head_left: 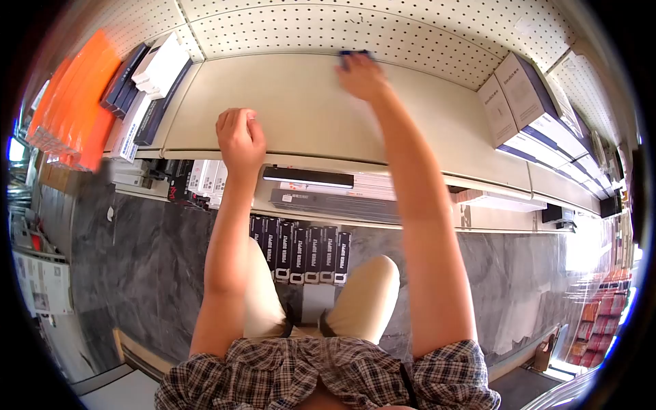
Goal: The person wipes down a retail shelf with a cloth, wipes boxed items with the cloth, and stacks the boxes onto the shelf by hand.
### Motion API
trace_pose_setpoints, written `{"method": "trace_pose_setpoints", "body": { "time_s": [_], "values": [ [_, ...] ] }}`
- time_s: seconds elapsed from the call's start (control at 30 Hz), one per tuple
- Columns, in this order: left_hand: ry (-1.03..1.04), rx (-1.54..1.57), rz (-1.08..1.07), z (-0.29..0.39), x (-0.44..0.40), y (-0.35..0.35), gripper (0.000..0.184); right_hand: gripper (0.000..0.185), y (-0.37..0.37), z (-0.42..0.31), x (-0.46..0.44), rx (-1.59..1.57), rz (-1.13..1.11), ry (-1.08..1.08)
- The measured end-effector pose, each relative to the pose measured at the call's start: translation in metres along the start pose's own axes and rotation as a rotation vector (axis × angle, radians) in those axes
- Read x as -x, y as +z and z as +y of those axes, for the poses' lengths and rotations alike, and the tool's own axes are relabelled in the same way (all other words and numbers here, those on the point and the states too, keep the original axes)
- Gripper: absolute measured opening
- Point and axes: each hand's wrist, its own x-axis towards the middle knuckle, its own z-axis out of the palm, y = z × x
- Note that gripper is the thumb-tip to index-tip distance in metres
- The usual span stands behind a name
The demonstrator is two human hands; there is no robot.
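My right hand (pixel 364 77) reaches to the back of a cream shelf (pixel 294 96), its fingers pressed over a small dark blue thing that looks like a cloth (pixel 354 52). Motion blurs this hand, and most of the cloth is hidden under it. Nearer the shelf's front edge, my left hand (pixel 239 139) is curled into a fist over the shelf surface. Nothing shows in its fingers.
Orange packs (pixel 80 102) and white and dark blue boxes (pixel 159 66) stand at the left. White-and-blue boxes (pixel 521 96) fill the right end. A pegboard (pixel 287 27) rises behind. Lower down are long boxes (pixel 335 199) and black power supply boxes (pixel 313 249).
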Motion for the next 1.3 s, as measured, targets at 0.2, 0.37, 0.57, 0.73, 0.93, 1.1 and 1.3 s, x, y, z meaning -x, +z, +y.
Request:
{"method": "trace_pose_setpoints", "body": {
  "time_s": [0.2, 0.37, 0.57, 0.73, 0.93, 1.1, 1.3],
  "values": [
    [0.034, -0.064, -0.028, 0.008, 0.001, 0.003, 0.008, 0.066, -0.011, 0.223, 0.056, 0.081, 0.153, 0.418],
    [-0.015, -0.080, -0.014, 0.009, 0.003, 0.004, 0.006, 0.068, -0.028, 0.230, 0.067, 0.111, 0.103, 0.434],
    [-0.025, -0.089, -0.006, 0.009, 0.004, 0.006, 0.007, 0.061, 0.020, 0.107, 0.061, 0.121, 0.259, -0.116],
    [-0.032, -0.019, 0.028, 0.004, 0.003, 0.002, 0.005, 0.064, -0.003, 0.183, 0.047, 0.225, -0.103, 0.031],
    [-0.068, -0.048, -0.024, 0.005, 0.008, 0.003, 0.004, 0.070, -0.021, 0.231, 0.122, 0.092, 0.138, 0.393],
    [-0.103, -0.038, -0.055, 0.008, 0.005, 0.006, 0.004, 0.076, -0.022, 0.210, 0.214, 0.099, 0.217, 0.331],
    [-0.056, -0.052, -0.045, 0.009, 0.006, 0.006, 0.006, 0.080, -0.025, 0.225, 0.126, 0.107, 0.027, 0.371]
  ]
}}
